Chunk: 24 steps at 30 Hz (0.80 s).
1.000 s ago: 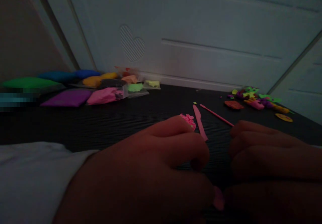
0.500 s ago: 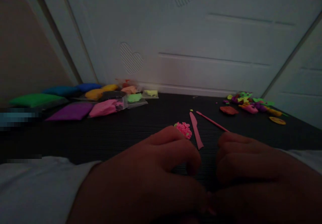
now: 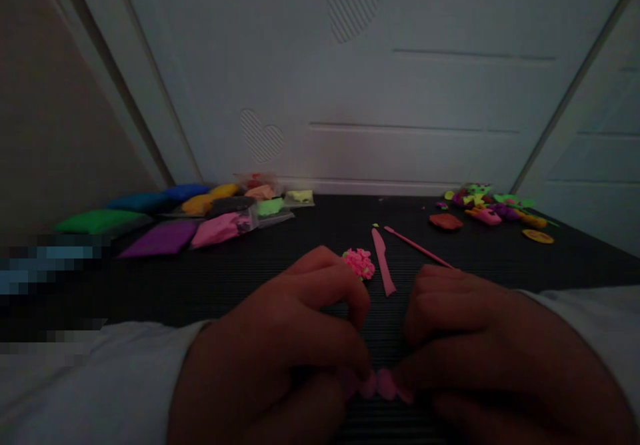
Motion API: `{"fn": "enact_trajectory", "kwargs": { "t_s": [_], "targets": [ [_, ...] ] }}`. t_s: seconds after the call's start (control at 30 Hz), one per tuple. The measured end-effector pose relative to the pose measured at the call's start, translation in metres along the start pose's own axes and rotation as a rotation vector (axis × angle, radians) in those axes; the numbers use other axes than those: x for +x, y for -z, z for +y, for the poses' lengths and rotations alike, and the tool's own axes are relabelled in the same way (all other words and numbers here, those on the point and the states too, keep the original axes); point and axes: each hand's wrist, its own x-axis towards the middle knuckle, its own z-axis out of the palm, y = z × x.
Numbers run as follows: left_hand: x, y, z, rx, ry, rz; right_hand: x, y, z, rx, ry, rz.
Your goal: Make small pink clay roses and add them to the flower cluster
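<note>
A short row of pink clay pieces [image 3: 386,385], rounded and side by side, lies low between my hands at the near part of the dark table. My left hand [image 3: 270,345] pinches its left end between thumb and fingers. At the right end, the curled fingers of my right hand [image 3: 485,345] grip the last piece, though the thumb is partly hidden. Just beyond my left fingers sits a cluster of small pink clay flowers [image 3: 359,263] with bits of green. A pink plastic knife [image 3: 383,262] and a thin pink modelling stick [image 3: 417,246] lie behind my hands.
Bags of coloured clay, among them purple [image 3: 163,238], green [image 3: 103,220] and pink [image 3: 220,230], spread along the back left. Several colourful clay figures [image 3: 485,208] stand back right, near a red clay piece [image 3: 445,222] and a yellow disc [image 3: 538,236]. A white panel [image 3: 425,92] rises behind the table.
Both hands have shifted slightly left in view, and my fingertips have parted a little. More of the pink clay row now shows between them. The view has tilted up somewhat.
</note>
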Motion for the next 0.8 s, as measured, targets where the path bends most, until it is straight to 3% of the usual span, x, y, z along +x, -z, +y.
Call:
{"fn": "enact_trajectory", "kwargs": {
  "t_s": [0.23, 0.53, 0.8],
  "targets": [
    [-0.002, -0.004, 0.000, 0.108, -0.098, 0.009, 0.004, -0.004, -0.002, 0.126, -0.043, 0.070],
    [0.002, 0.003, 0.004, 0.097, -0.051, -0.088, 0.006, 0.008, 0.000, 0.004, 0.016, -0.083],
    [0.004, 0.004, 0.001, 0.098, -0.079, -0.144, 0.007, 0.001, 0.004, 0.080, -0.019, -0.004]
  ]
}}
